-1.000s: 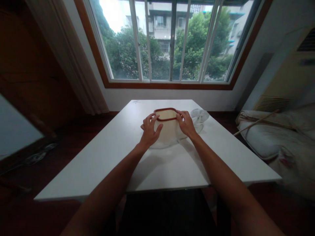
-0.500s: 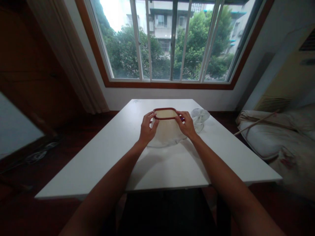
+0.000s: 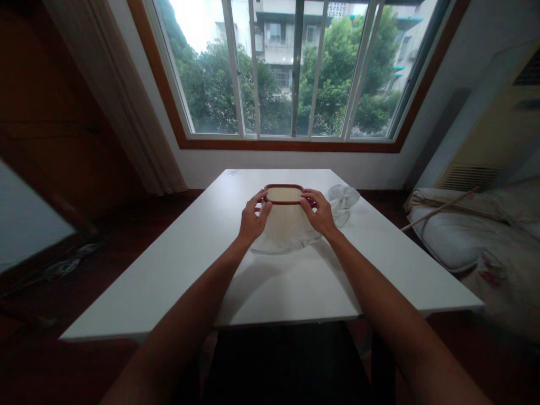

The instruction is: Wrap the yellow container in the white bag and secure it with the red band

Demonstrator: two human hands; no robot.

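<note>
Over the table I hold an embroidery hoop (image 3: pixel 283 202), a brown frame shaped like a rounded rectangle. Pale, sheer fabric (image 3: pixel 284 228) spans it, and its loose part hangs down toward me onto the tabletop. My left hand (image 3: pixel 255 216) grips the hoop's left side, thumb in front and fingers along the edge. On the opposite side my right hand (image 3: pixel 317 211) pinches the frame in the same way. A small purple bit shows between the right fingers; I cannot make out what it is.
Crumpled clear plastic (image 3: pixel 343 197) lies on the white table (image 3: pixel 177 264), just right of my right hand. A window (image 3: pixel 291 73) is behind the table. Covered bundles with a thin stick (image 3: pixel 439 211) stand to the right. A curtain (image 3: pixel 113 101) hangs at left.
Both hands keep their hold on the hoop. The hoop has shifted very slightly, and its inner fabric faces me a little more.
</note>
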